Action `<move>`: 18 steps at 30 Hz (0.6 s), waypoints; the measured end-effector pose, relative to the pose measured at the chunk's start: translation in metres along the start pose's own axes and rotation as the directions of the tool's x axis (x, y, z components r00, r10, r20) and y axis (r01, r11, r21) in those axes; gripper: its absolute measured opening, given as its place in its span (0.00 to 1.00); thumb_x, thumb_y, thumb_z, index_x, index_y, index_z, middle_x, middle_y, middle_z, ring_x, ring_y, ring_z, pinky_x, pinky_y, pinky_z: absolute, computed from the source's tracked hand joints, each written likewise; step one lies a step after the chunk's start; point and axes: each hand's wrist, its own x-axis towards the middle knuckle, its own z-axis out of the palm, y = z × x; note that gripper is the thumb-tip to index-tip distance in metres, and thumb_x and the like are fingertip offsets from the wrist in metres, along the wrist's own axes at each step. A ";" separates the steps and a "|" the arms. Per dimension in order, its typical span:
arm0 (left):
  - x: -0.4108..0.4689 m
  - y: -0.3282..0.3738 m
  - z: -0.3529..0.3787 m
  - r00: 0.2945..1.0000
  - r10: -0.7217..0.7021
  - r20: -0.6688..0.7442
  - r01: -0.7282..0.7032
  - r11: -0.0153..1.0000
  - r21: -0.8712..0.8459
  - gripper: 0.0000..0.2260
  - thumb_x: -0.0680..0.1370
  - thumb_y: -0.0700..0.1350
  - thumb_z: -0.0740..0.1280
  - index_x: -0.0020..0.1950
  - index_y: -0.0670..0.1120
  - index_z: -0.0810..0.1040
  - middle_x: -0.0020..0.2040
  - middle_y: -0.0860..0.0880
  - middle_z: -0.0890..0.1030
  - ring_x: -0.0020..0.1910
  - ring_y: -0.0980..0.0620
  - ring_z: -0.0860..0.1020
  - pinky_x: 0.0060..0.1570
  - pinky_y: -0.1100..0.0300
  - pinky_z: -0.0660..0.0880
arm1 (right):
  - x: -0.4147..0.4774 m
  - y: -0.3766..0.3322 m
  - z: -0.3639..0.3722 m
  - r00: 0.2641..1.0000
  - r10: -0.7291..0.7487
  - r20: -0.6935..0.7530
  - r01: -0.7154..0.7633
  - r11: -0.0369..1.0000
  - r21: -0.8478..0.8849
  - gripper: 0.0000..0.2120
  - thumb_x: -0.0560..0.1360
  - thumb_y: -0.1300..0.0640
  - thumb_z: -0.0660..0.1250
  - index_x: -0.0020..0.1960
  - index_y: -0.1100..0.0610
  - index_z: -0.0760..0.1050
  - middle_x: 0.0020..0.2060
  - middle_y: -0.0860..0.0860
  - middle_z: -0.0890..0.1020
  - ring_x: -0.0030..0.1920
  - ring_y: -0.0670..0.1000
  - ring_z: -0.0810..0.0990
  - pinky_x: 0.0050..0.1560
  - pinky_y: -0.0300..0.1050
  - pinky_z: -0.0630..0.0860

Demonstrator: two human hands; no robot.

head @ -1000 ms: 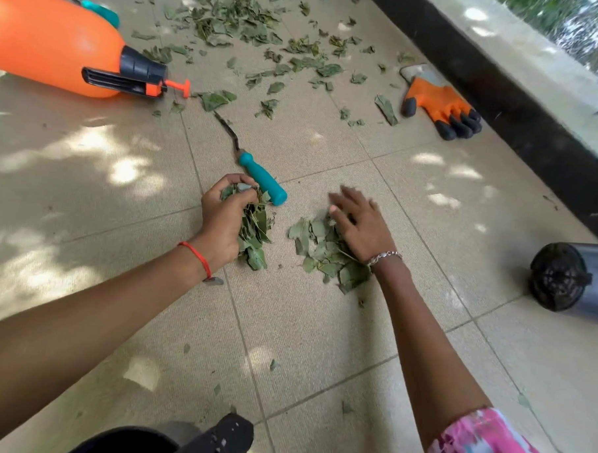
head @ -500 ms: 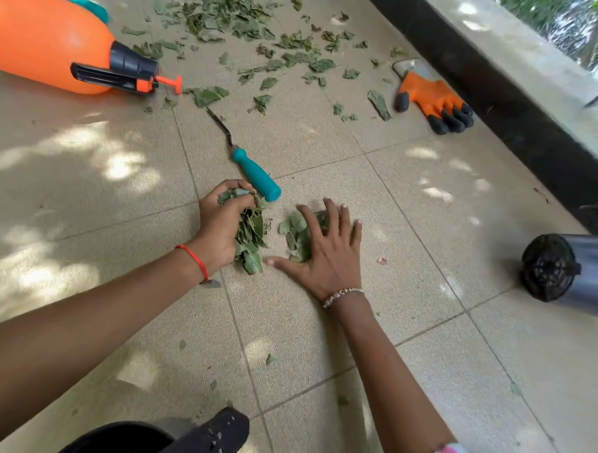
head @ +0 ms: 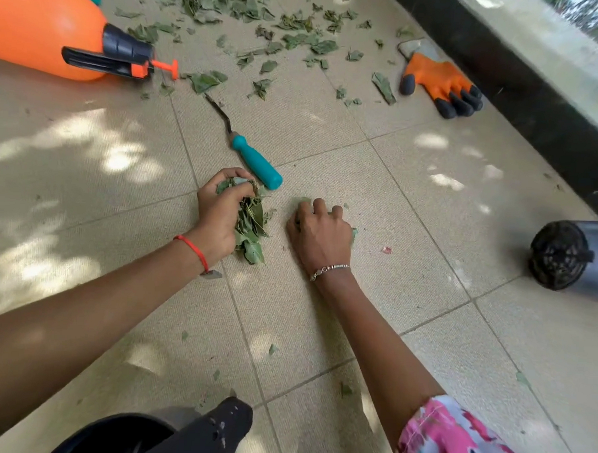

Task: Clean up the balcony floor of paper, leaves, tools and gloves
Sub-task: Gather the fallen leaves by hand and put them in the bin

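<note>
My left hand grips a bunch of green leaves against the tiled floor. Just to its right, my right hand has its fingers curled over a second small pile of leaves, almost all hidden beneath the palm; green edges show at its fingertips and right side. A teal-handled hand tool lies just beyond my left hand. More scattered leaves cover the floor farther back. An orange and black glove lies at the far right near the wall.
A big orange sprayer bottle lies on its side at the far left. A black cylindrical pot lies at the right edge. A black container rim sits at the bottom. A dark wall base bounds the right side.
My right hand swept its leaf pile leftward toward the left hand, then curled its flat fingers over the pile. My left hand kept its bunch in place.
</note>
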 end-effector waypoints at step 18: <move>-0.023 -0.012 0.032 0.971 -0.152 0.182 0.191 0.956 -0.222 0.12 0.75 0.32 0.62 0.39 0.49 0.74 0.32 0.49 0.78 0.29 0.54 0.77 0.29 0.65 0.74 | 0.029 -0.028 -0.065 0.742 0.597 0.305 -0.358 -0.032 0.933 0.20 0.71 0.64 0.65 0.23 0.56 0.63 0.19 0.47 0.63 0.22 0.45 0.59 0.24 0.39 0.59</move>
